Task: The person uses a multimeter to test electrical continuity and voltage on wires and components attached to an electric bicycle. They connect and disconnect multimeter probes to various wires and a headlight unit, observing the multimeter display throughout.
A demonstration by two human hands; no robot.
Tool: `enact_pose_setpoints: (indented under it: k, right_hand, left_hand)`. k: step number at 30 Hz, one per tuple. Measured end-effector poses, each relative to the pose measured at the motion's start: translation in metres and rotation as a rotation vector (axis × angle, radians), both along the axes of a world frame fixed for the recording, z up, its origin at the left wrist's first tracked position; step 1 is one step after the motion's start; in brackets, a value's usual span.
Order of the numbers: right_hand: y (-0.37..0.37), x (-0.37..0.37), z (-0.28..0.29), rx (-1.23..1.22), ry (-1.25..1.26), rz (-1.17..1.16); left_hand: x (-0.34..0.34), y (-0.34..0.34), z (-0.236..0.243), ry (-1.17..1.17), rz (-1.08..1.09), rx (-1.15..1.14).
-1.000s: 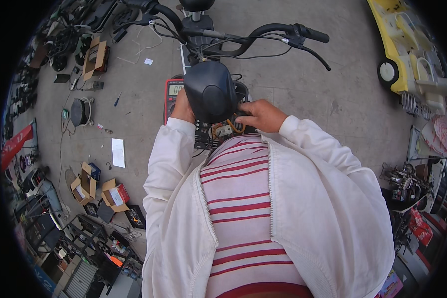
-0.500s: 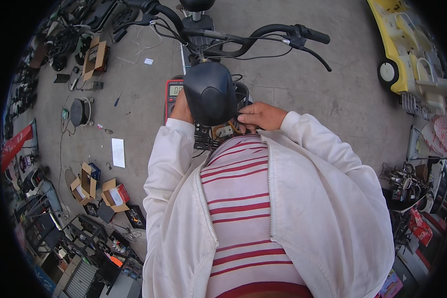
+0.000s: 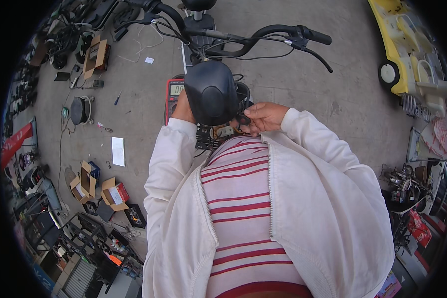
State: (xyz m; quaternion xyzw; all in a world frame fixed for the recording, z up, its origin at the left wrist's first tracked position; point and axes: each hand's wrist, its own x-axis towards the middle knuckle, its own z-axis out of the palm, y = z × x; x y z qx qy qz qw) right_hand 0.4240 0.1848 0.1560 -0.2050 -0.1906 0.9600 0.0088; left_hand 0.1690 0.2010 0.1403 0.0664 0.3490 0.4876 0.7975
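Note:
An electric bike's black headlight housing [image 3: 211, 94] is in front of me, below its handlebar [image 3: 236, 39]. My left hand [image 3: 184, 107] reaches behind the housing's left side, next to a red multimeter [image 3: 177, 90] with a lit display. Its fingers are hidden. On the housing's right side, my right hand [image 3: 264, 115] pinches a small black part [image 3: 243, 119] between thumb and fingers; I cannot make out its exact kind. Close to my body, under the housing, an opened electrical unit [image 3: 223, 131] shows copper-coloured windings and a metal piece.
Loose wires and brake cables surround the handlebar. On the floor to the left are a screwdriver [image 3: 117, 98], a white sheet [image 3: 118, 151], open cardboard boxes [image 3: 95, 57] and a round black part [image 3: 78, 111]. A yellow toy-like vehicle [image 3: 407, 54] stands at the far right.
My right hand has shifted slightly to the right, and the black part now shows more plainly at its fingertips. My left hand stays in almost the same place.

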Motion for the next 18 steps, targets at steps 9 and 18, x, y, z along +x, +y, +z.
enact_pose_setpoints:
  k: [9,18]
  right_hand:
    - [0.003,-0.003,-0.007,0.116,-0.073,-0.013]
    - [0.003,-0.011,-0.011,0.485,-0.298,0.022]
  left_hand:
    - [-0.002,-0.004,0.001,0.037,0.014,0.019]
    - [-0.003,-0.001,-0.007,0.094,0.014,-0.038]
